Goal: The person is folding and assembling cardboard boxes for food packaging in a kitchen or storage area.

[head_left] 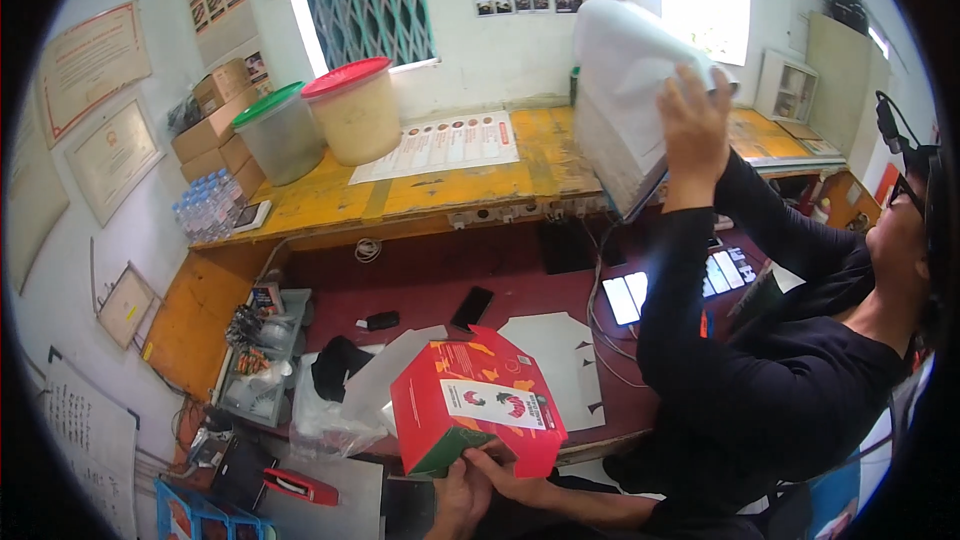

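A red carton box [485,405] with a green end panel and a white label is partly folded, its flaps standing up. Both of my hands are at its near lower edge. My left hand [456,502] is closed on the edge by the green panel. Just to its right, my right hand [510,481] pinches the same near edge, its thumb on the outside; some fingertips are hidden behind the cardboard. Beyond the box, a flat white cardboard blank [552,352] with cut slots lies on the dark red desk [420,275].
At the right, a co-worker's raised hands [695,120] hold a large white sheet or bag [625,90]. A red stapler [300,487] lies at lower left. Lidded tubs [355,115] stand on the yellow shelf [450,190]. Phones [473,307] and cables rest on the desk.
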The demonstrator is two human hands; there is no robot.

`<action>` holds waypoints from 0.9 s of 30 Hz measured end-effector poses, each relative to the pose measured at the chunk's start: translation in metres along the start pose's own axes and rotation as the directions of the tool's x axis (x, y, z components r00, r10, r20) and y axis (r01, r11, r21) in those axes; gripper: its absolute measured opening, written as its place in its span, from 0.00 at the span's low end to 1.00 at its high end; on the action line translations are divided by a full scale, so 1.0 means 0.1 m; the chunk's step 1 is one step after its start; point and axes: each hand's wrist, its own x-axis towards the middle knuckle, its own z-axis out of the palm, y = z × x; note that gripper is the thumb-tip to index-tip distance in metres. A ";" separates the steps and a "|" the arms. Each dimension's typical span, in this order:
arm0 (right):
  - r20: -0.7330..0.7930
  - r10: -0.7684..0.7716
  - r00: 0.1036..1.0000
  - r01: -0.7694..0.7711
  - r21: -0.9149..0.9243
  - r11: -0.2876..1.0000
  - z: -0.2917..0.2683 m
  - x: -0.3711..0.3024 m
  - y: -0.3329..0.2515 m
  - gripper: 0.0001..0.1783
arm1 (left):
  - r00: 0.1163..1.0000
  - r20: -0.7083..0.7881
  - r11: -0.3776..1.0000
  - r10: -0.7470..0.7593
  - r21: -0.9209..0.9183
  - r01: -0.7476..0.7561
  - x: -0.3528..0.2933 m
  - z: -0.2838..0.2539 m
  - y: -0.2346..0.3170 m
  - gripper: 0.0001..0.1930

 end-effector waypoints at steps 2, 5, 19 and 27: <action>-0.055 -0.080 0.995 0.077 -0.064 0.995 -0.05 0.13 -0.17 0.15 | 0.988 0.068 0.987 -0.139 -0.076 0.144 0.03 0.18 0.08 0.22; -0.012 -0.270 0.963 0.260 -0.226 0.939 -0.28 0.16 -0.12 0.19 | 0.938 0.258 0.973 -0.232 0.055 0.226 0.15 0.18 -0.01 0.22; 0.155 0.276 0.949 -0.061 -0.766 0.639 -0.85 -0.04 -0.32 0.18 | 0.911 0.115 0.569 -0.395 0.809 0.145 0.36 -0.36 -0.59 0.44; -0.488 -0.695 0.527 -0.274 -0.872 0.405 -1.49 -0.24 -0.67 0.43 | 0.833 -0.212 0.670 -0.511 0.508 0.541 0.36 0.18 -0.46 0.24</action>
